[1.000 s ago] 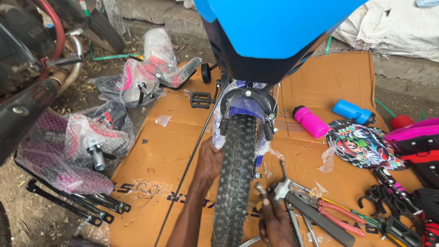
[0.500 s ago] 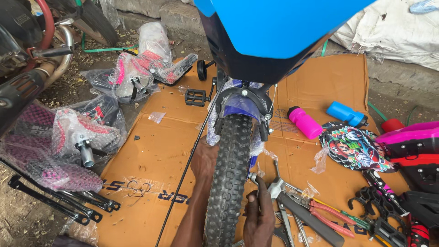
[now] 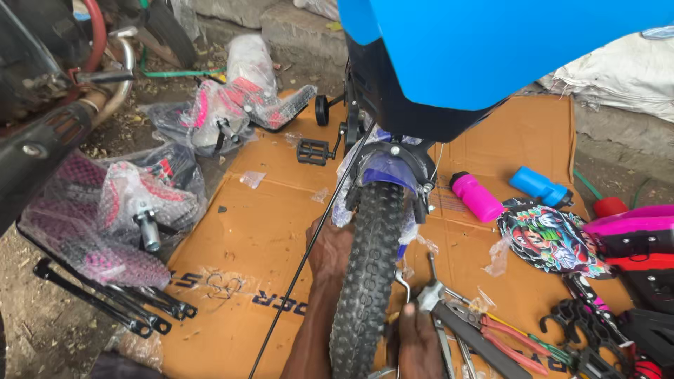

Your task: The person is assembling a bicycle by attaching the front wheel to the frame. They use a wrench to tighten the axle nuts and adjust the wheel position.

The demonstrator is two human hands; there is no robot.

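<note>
A knobby black bicycle tyre (image 3: 365, 267) stands upright under a blue frame (image 3: 491, 49), with a black brake caliper (image 3: 393, 165) over a purple mudguard. My left hand (image 3: 328, 251) is pressed against the left side of the wheel, its fingers hidden behind the tyre. My right hand (image 3: 415, 344) is low on the right side of the wheel, closed around a silver spanner (image 3: 427, 293) whose head sticks up above the knuckles. A thin black cable (image 3: 309, 260) runs slantwise past my left forearm.
Everything rests on flattened brown cardboard (image 3: 260, 231). Red-handled pliers (image 3: 505, 333) and other tools lie at the right, with a pink bottle (image 3: 477, 196), a blue bottle (image 3: 539, 186) and a patterned saddle (image 3: 551, 238). Bagged pink parts (image 3: 119, 203), black stays (image 3: 105, 302) and a pedal (image 3: 312, 151) lie left.
The view has drifted a little, so the bagged parts sit further right in frame. Both hands stay at the wheel; my right hand has shifted slightly with the spanner.
</note>
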